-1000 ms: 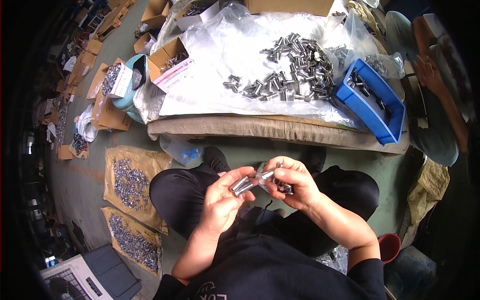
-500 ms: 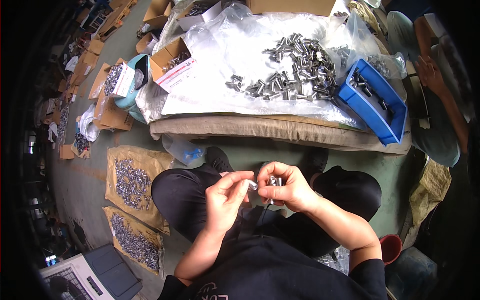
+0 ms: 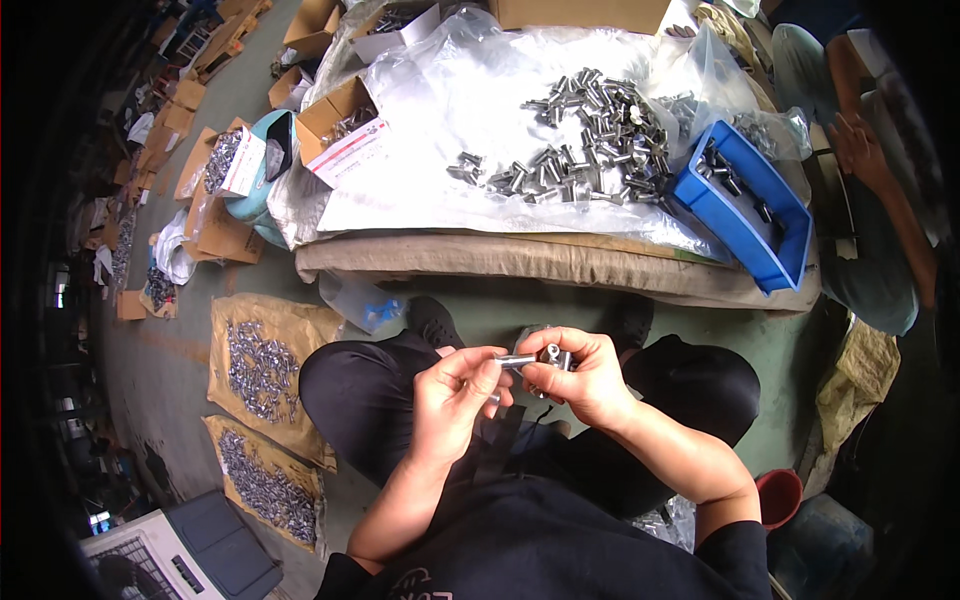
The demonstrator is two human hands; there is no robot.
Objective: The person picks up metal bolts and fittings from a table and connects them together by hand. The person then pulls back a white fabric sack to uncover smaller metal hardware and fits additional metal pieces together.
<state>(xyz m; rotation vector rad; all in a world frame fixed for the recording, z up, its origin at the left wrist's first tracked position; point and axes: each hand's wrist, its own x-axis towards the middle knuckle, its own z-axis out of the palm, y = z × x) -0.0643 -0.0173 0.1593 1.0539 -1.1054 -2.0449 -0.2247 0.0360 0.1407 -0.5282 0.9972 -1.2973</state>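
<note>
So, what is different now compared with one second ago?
The left hand and right hand moved slightly down toward the lap, keeping hold of the small metal parts. The metal pieces on the plastic sheet and the blue bin stayed put.

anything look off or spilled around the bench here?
Nothing looks broken. The metal parts lie in a loose heap on the plastic sheet rather than in the blue bin, and more lie on paper sacks on the floor. Both hands, left hand and right hand, hold small metal pieces.
</note>
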